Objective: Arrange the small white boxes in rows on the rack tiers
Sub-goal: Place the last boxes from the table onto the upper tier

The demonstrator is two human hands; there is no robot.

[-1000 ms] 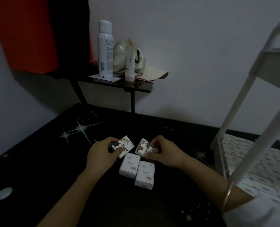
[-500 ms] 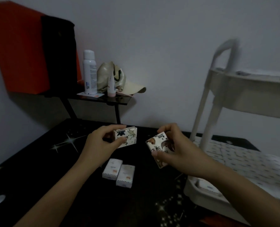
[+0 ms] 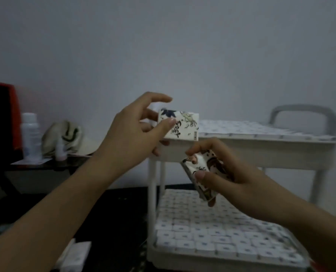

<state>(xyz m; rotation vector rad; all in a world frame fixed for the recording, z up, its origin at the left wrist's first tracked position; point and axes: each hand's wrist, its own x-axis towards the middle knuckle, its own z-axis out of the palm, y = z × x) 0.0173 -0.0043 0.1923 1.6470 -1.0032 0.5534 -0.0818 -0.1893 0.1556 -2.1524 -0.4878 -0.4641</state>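
Hands: left pinching upper box, right round lower box

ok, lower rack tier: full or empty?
Full where visible: rows of small white boxes cover the lower tier; the right hand hides part.

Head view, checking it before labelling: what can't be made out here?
Head view:
- Left box: print too blurred to read; the left hand covers its left end.
- Right box: fingers of the right hand cover much of it.
- Table boxes: blurred, cut off by the bottom edge.
- Lower tier: right corner hidden behind the right arm.
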